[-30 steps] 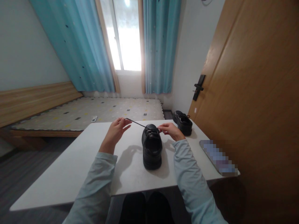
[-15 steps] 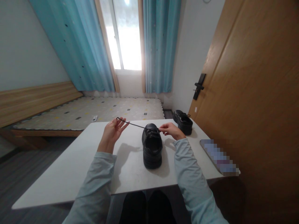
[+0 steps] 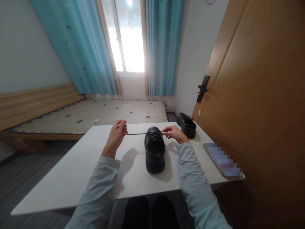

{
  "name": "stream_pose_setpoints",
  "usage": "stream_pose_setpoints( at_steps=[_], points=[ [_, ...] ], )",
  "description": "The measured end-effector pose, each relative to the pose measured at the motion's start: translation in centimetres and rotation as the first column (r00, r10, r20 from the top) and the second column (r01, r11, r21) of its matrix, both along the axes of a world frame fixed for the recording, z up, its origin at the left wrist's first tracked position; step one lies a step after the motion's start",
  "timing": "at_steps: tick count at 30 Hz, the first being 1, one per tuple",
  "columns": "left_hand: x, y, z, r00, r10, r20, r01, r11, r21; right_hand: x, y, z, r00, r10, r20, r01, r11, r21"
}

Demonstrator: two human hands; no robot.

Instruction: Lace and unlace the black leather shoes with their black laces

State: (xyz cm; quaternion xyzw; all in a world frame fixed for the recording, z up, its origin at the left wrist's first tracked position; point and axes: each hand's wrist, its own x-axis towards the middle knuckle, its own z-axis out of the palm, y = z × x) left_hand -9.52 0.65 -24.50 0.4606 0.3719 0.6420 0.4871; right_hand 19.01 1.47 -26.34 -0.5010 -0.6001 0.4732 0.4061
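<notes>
A black shoe (image 3: 155, 159) stands on the white table (image 3: 95, 178), its heel toward me and its toe pointing away. From its upper, a black shoelace (image 3: 136, 134) stretches out level to the left. My left hand (image 3: 118, 132) is closed around the lace's far part, left of the shoe. Close beside the shoe's right side, my right hand (image 3: 173, 132) pinches lace between thumb and fingertips, near the eyelets. Exactly which piece of lace the right fingers grip is hard to make out.
A second black shoe (image 3: 187, 125) with its lace sits at the table's back right. A flat device with a blurred screen (image 3: 224, 160) lies along the right edge, near a wooden door (image 3: 257, 95). Beyond the table is a bed (image 3: 114, 111) with a small white remote (image 3: 96, 121).
My left hand has closed from loosely spread fingers into a fist around the lace. The lace, slanting up to the left before, now runs level. My right hand has barely moved.
</notes>
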Motion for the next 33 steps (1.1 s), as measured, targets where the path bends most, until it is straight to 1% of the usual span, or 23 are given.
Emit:
stream_pose_setpoints(
  at_steps=[3,5,6,9,12,15,19,25,33],
  points=[
    [0.1,0.0,-0.3,0.967,0.05,-0.249,-0.031,0.996,0.082,-0.5,0.0,0.4,0.991,-0.098,-0.092,0.106,0.99,0.094],
    [0.2,0.2,-0.6,0.915,0.076,-0.396,-0.02,0.989,0.145,-1.0,-0.1,0.7,0.981,-0.139,-0.138,0.162,0.972,0.173],
    [0.3,0.2,-0.7,0.883,0.086,-0.461,-0.008,0.986,0.169,-1.3,-0.2,0.9,0.98,-0.139,-0.141,0.168,0.962,0.215],
    [0.9,0.1,-1.0,0.771,0.126,-0.624,0.022,0.974,0.224,-2.3,-0.5,1.1,0.992,-0.106,-0.064,0.122,0.932,0.34],
    [1.8,-0.4,-1.0,0.668,0.171,-0.724,0.061,0.958,0.281,-3.5,-0.6,1.0,0.995,-0.068,0.068,0.031,0.894,0.447],
    [2.5,-0.9,-0.9,0.608,0.154,-0.779,0.117,0.953,0.28,-4.5,-0.6,0.8,0.981,-0.063,0.182,-0.032,0.879,0.475],
    [2.8,-0.9,-1.2,0.553,0.125,-0.824,0.176,0.949,0.263,-5.1,-0.5,0.6,0.957,-0.06,0.282,-0.091,0.865,0.493],
    [2.6,-0.8,-1.6,0.52,0.112,-0.847,0.229,0.937,0.265,-5.0,-0.2,0.2,0.923,-0.05,0.382,-0.166,0.842,0.513],
    [2.4,-1.1,-1.2,0.497,0.096,-0.862,0.267,0.928,0.258,-5.0,-0.3,0.0,0.91,-0.024,0.413,-0.209,0.836,0.508]
  ],
)
